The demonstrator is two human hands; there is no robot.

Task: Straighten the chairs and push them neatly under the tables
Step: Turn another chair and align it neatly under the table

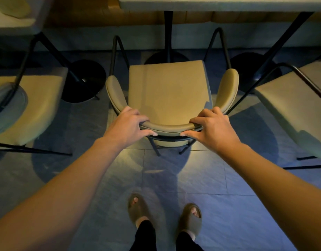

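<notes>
The head view is looking down on a row of three chairs, and going from the left, the left chair [34, 105] is sitting angled with its dark frame and rounded backrest turned toward the neighbouring table [13, 24], whose round black base [83, 81] is standing just beside its seat. The person's left hand [128, 126] is gripping the curved backrest of the middle chair [167, 91], fingers curled over the top edge and thumb pressing the outer face. That chair is standing squarely in front of the long table [219, 4], seat not yet under the top, its front edge close to the central pedestal [168, 33]. The right hand [213, 126] is gripping the other end of the same backrest in the same manner. Further right, the right chair [290, 113] is lying skewed, its thin black arm rail near the middle chair's right armrest. From where I am standing, the main risk looks like a crooked push: if one hand is driving harder, the chair may be swinging and its armrest catching that rail. A straight push could be running the seat or front legs into the pedestal base, jolting the table. The armrests may also be meeting the tabletop edge if they are sitting too high, though I cannot tell the clearance. The feet in open slippers [138, 209] are standing close behind the rear legs.
</notes>
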